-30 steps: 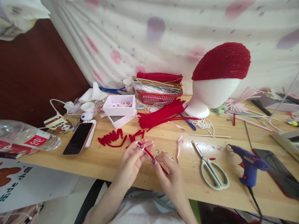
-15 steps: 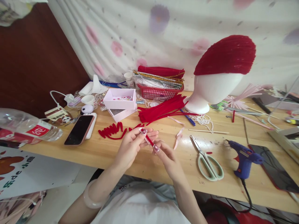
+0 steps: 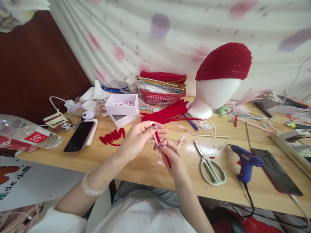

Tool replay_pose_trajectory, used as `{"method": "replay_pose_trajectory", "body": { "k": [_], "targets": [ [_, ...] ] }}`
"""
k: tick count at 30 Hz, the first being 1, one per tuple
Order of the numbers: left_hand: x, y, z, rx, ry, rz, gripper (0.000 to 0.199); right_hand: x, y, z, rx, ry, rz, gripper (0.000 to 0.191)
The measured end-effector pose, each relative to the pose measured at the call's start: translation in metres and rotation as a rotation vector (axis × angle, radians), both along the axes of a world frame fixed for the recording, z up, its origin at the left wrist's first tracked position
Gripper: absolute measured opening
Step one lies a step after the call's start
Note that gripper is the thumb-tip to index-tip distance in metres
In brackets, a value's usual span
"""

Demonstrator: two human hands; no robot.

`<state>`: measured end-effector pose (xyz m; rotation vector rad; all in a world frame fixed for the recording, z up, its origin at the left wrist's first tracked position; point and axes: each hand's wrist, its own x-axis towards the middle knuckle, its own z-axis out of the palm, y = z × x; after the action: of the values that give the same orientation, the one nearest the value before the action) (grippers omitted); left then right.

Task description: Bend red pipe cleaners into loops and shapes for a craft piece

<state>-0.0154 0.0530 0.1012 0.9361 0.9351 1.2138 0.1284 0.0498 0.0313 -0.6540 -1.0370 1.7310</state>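
Note:
Above the table's front edge, my hands hold a red pipe cleaner (image 3: 167,160) lengthwise against a pale tape measure (image 3: 183,138). My left hand (image 3: 138,137) pinches the upper end of both between thumb and fingers. Lower down, my right hand (image 3: 175,158) grips the pipe cleaner and tape, and the red end sticks out below its thumb. The tape's loose part curls on the table behind my right hand. Bent red pipe cleaners (image 3: 113,136) lie left of my hands. Behind them is a bundle of straight red pipe cleaners (image 3: 165,111).
Green-handled scissors (image 3: 213,171) and a blue glue gun (image 3: 246,161) lie to the right. A white foam head (image 3: 213,94) wears a red cap (image 3: 225,61). At the back are a red basket (image 3: 162,97) and white boxes (image 3: 121,105). A phone (image 3: 79,136) and bottle (image 3: 29,134) are left.
The red pipe cleaner now extends below my right thumb, and more of it shows between my hands. Both hands are slightly higher in the picture. The view has shifted a little right.

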Motion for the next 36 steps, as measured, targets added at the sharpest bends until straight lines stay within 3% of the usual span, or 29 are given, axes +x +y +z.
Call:
{"method": "replay_pose_trajectory", "body": {
  "k": [11, 22, 36],
  "targets": [
    [0.003, 0.001, 0.003, -0.081, -0.033, 0.021, 0.012, 0.001, 0.001, -0.007, 0.074, -0.058, -0.076, 0.015],
    [0.01, 0.0, 0.007, -0.141, -0.044, 0.085, 0.013, -0.002, -0.003, -0.002, 0.148, -0.156, -0.189, 0.02],
    [0.013, -0.002, 0.001, -0.07, 0.01, 0.053, 0.021, 0.0, -0.002, -0.007, 0.054, -0.077, -0.169, 0.02]
  ]
}}
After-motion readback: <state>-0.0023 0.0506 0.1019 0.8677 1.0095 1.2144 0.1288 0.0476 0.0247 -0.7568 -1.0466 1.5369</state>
